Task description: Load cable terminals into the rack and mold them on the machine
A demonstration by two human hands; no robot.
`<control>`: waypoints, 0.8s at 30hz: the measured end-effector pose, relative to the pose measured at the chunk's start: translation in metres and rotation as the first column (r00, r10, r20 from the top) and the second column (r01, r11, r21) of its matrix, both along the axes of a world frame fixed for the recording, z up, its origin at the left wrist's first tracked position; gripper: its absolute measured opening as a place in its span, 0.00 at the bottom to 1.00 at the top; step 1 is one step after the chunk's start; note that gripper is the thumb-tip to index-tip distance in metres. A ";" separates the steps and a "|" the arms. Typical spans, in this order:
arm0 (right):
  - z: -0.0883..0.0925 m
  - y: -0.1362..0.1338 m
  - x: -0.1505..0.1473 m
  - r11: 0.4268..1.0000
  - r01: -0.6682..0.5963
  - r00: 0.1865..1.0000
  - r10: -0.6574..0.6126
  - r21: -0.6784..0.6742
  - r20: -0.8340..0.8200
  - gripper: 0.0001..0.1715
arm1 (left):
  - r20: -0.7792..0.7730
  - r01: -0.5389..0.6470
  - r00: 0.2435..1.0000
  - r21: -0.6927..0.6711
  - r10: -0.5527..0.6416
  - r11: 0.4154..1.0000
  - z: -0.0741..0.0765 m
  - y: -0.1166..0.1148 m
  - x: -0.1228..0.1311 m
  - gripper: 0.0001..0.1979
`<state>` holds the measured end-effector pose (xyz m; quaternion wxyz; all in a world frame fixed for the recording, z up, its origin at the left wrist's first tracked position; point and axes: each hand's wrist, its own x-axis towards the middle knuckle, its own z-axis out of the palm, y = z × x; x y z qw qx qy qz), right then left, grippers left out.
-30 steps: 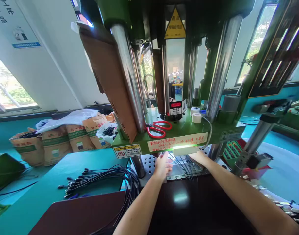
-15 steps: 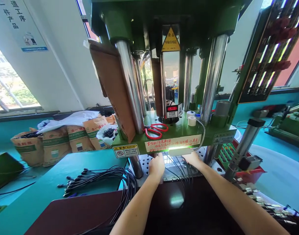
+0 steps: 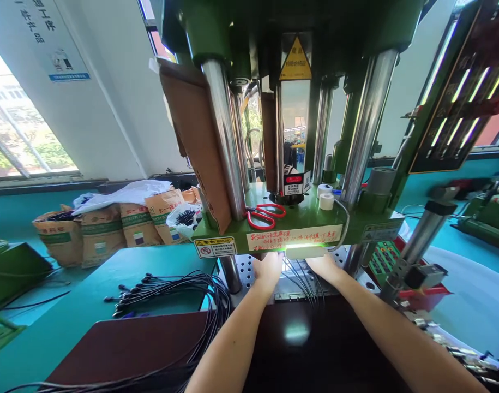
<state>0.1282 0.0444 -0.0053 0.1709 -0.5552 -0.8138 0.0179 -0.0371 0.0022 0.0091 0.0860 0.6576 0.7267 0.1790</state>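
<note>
Both my arms reach forward under the green platen (image 3: pixel 302 229) of a tall press. My left hand (image 3: pixel 268 271) rests on the metal mould block (image 3: pixel 292 286), its fingertips hidden beneath the platen's front edge. My right hand (image 3: pixel 325 267) lies on the same block to the right, fingers also out of sight. Between the two hands several thin black cables (image 3: pixel 302 275) run out of the mould toward me. A lit strip lamp (image 3: pixel 304 251) glows just above them.
Red scissors (image 3: pixel 265 214) and two tape rolls (image 3: pixel 326 201) sit on the platen. A bundle of black cables (image 3: pixel 171 289) lies on the teal table at left, beside a brown board (image 3: pixel 126 346). Paper sacks (image 3: pixel 106 232) line the wall. A control box (image 3: pixel 382 262) stands right.
Both hands have slid further in under the platen, and the left hand's fingers, spread a second ago, are now hidden. The view has shifted slightly right.
</note>
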 end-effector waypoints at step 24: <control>0.006 -0.006 -0.029 0.984 -0.130 0.990 0.122 0.122 0.066 0.15 | -0.068 0.117 0.992 0.170 -0.106 0.978 -0.008 -0.007 0.033 0.15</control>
